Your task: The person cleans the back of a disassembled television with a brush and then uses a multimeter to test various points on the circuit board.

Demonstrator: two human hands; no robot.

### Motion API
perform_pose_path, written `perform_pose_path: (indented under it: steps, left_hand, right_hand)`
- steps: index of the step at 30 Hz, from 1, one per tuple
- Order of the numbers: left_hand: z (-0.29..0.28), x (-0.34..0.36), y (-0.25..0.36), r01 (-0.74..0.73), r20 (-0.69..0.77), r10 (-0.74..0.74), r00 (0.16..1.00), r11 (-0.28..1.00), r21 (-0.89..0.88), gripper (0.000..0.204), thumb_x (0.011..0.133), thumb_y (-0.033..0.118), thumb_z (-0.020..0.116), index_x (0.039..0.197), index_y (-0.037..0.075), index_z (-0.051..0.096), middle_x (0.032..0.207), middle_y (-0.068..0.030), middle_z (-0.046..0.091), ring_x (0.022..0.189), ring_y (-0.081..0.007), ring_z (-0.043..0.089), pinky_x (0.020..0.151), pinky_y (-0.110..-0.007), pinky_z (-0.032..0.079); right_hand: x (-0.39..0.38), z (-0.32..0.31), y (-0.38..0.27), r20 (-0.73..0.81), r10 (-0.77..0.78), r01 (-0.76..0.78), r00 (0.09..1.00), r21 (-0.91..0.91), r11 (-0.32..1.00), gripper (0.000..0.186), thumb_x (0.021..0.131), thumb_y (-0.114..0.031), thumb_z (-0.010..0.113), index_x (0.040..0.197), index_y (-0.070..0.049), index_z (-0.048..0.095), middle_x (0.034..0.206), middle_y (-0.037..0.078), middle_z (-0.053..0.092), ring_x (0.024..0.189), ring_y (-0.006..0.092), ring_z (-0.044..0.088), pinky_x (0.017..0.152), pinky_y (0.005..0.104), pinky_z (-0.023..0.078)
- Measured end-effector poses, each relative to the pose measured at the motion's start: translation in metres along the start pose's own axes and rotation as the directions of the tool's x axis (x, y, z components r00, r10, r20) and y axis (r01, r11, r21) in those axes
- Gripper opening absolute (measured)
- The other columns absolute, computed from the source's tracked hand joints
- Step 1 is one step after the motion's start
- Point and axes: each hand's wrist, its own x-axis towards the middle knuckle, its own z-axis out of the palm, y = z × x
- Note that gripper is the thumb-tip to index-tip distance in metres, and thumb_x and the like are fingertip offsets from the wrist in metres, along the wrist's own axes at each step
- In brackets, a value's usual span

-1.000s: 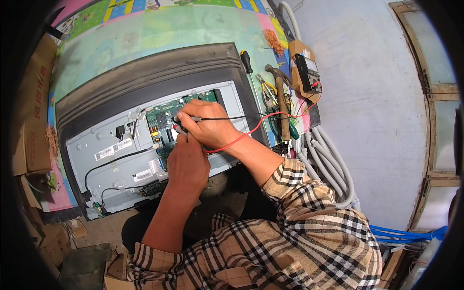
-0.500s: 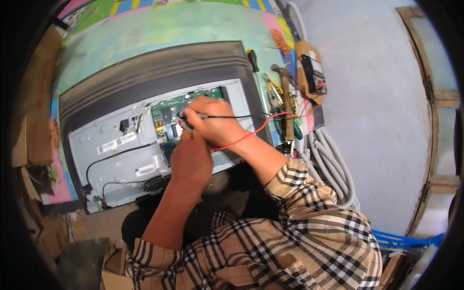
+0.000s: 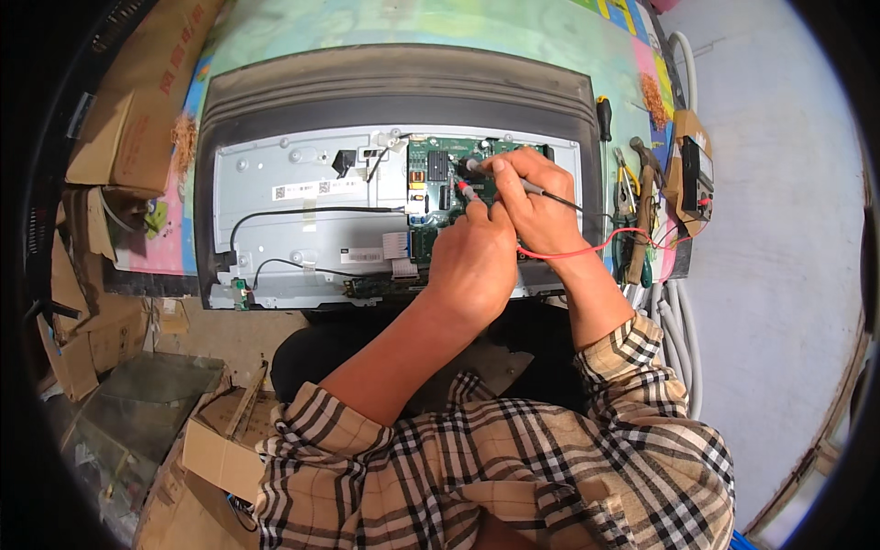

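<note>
Head view: a person in a plaid shirt [image 3: 513,458] works with both bare hands over a green circuit board [image 3: 467,148], which is fixed to the right half of a pale metal panel [image 3: 302,238]. Everything below is placed from that board. The left hand [image 3: 475,266] comes over its lower edge, pinching a red probe [image 3: 467,191] low down, near the tip, and angling it up and to the left toward the middle of the board. The right hand [image 3: 541,206] covers the board's right part and pinches a dark probe [image 3: 533,188] much like a pen, slanting down to the left. The two tips sit near each other but apart; whether either meets metal is too small to tell.

Well right of the board is a meter [image 3: 698,179] in an open box, with a red lead [image 3: 587,249] running to it past the right wrist. Between board and meter lie a screwdriver [image 3: 603,119], pliers [image 3: 626,183] and a hammer [image 3: 644,211]. A black cable [image 3: 312,211] crosses the panel to the board's left.

For good contact, it seems best to rest both wrists, press each tip squarely on a single point, keep the tips from bridging neighbouring parts, and leave slack in the lead.
</note>
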Motion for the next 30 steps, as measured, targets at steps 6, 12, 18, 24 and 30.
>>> perform_pose_path:
  steps: [6,12,18,24,30]
  left_hand:
    - [-0.006,0.001,0.004,-0.009,-0.006,0.009,1.0,1.0,-0.002,0.021,0.08,0.0,0.066,0.098,-0.006,0.056,0.092,-0.0246,0.06,0.082,-0.0425,0.067,0.072,-0.049,0.055]
    - [-0.009,0.004,0.002,0.031,-0.013,-0.031,0.999,0.999,-0.019,0.02,0.083,0.002,0.065,0.1,-0.002,0.055,0.095,-0.0247,0.06,0.083,-0.043,0.066,0.073,-0.05,0.055]
    - [-0.013,0.009,-0.009,0.012,-0.096,-0.017,0.995,0.999,-0.045,0.019,0.086,0.003,0.064,0.101,-0.001,0.053,0.094,-0.0228,0.058,0.08,-0.0433,0.064,0.07,-0.051,0.053]
    - [-0.017,0.01,-0.008,0.006,-0.112,-0.014,0.994,0.998,-0.067,0.018,0.085,0.003,0.064,0.1,-0.001,0.054,0.093,-0.0222,0.058,0.079,-0.0431,0.064,0.069,-0.051,0.052]
    - [-0.009,0.007,-0.006,-0.007,-0.115,0.003,0.993,1.0,-0.026,0.021,0.083,0.002,0.066,0.1,-0.001,0.055,0.093,-0.021,0.059,0.079,-0.0419,0.066,0.069,-0.05,0.054]
  right_hand:
    - [0.0,-0.003,0.0,0.012,0.049,-0.05,0.999,0.012,0.999,0.017,0.096,-0.016,0.063,0.094,-0.003,0.074,0.083,0.013,0.067,0.074,0.0283,0.064,0.068,0.0366,0.051]
    - [0.0,0.0,0.003,-0.042,-0.017,0.018,0.999,0.013,1.0,0.016,0.095,-0.015,0.063,0.096,-0.002,0.073,0.086,0.014,0.069,0.077,0.0278,0.066,0.07,0.0358,0.052]
    - [0.0,0.002,0.003,-0.081,-0.011,0.013,0.997,0.031,0.999,0.013,0.094,-0.011,0.065,0.098,-0.001,0.072,0.089,0.014,0.07,0.08,0.0285,0.067,0.073,0.0358,0.053]
    - [0.0,-0.001,0.004,-0.073,0.027,-0.025,0.997,0.028,0.999,0.011,0.093,-0.009,0.066,0.098,-0.002,0.072,0.089,0.013,0.07,0.08,0.0272,0.067,0.073,0.0349,0.053]
    - [0.0,-0.001,0.001,-0.079,0.018,-0.017,0.997,0.007,1.0,0.011,0.092,-0.008,0.067,0.099,-0.003,0.073,0.086,0.011,0.068,0.077,0.0254,0.065,0.072,0.0343,0.052]
